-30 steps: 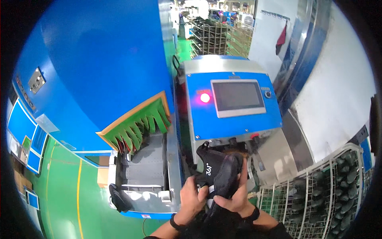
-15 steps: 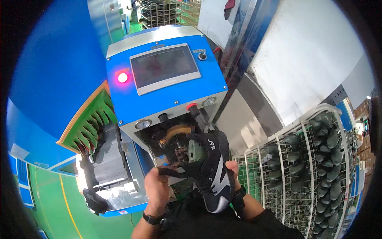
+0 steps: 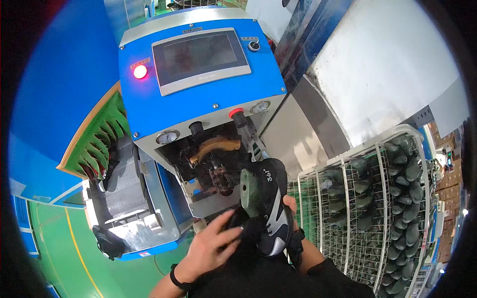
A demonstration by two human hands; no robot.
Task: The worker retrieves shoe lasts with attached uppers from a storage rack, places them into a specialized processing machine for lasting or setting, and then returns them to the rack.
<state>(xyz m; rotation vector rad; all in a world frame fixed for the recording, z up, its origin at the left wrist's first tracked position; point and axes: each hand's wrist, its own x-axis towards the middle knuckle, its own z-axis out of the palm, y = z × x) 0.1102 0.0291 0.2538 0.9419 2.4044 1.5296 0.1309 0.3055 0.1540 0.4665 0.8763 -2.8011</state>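
Note:
A black shoe upper with a grey side stripe (image 3: 271, 208) sits on a dark green last, heel end pointing up toward the machine. My right hand (image 3: 290, 211) grips it from the right side and behind, mostly hidden by the shoe. My left hand (image 3: 213, 243) lies flat against the shoe's lower left part, fingers spread. Both hands are just below the open working bay (image 3: 216, 166) of a blue machine, where a brass-coloured curved part shows.
The blue machine (image 3: 198, 84) has a touch screen, a lit red lamp (image 3: 140, 72) and two gauges. A conveyor (image 3: 119, 198) with green flaps and black shoes runs at left. A white wire rack (image 3: 382, 208) full of dark green lasts stands at right.
The view has swung right and closer to the machine. The shoe has turned from lying across both hands to standing heel-up, and it has shifted right of the bay.

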